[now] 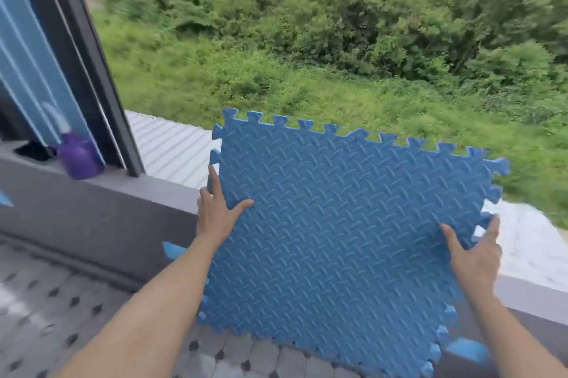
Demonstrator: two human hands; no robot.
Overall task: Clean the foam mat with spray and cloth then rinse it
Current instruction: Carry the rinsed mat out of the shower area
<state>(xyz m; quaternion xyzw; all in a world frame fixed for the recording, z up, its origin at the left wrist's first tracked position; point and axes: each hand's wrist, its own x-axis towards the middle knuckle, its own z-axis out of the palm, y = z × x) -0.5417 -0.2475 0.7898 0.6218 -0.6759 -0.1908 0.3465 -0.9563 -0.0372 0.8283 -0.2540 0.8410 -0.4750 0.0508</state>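
Open window above an overgrown green yard, blue foam mat (347, 233) held up over the grey sill (129, 193).
Diamond-plate texture, puzzle-tooth edges; left hand (215, 211) and right hand (475, 257) pinch its sides, thumbs in front. Purple spray bottle (80, 156) stands on the sill, left.

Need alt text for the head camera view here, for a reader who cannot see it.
Two bare hands hold a blue foam mat with jigsaw edges up at an open window, the left hand gripping its left edge and the right hand its right edge. A purple spray bottle stands on the grey sill; green bushes lie outside.
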